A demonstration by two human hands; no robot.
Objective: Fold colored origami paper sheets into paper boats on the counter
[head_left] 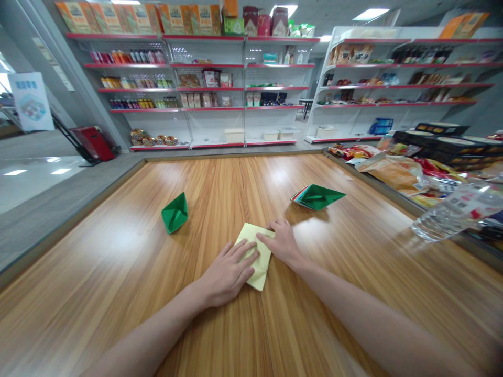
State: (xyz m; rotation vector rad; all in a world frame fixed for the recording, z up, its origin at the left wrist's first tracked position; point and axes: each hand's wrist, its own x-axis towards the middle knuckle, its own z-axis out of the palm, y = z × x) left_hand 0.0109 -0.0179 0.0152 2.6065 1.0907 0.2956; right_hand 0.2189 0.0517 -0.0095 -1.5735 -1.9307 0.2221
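At the far left, a white sign [30,102] stands beside a red case [96,142] on the floor, beyond the wooden table [118,298]. Shelves [210,125] of packets and bottles run along the far side. On the left part of the table sits a green paper boat [175,214], well apart from the hands. Next comes the left hand [227,275], palm down, its fingers slightly spread and lying flat on a folded yellow paper [259,269]. The paper rests on the table near the middle, between the two hands. The right hand [285,243] touches the paper's far right part, thumb laid over it and the other fingers bent at the edge; whether they pinch it I cannot tell. Farther right lies a green-topped paper stack [320,198]. At the right edge, a clear plastic bottle [451,212] is near snack bags [396,170] and black boxes [444,149].
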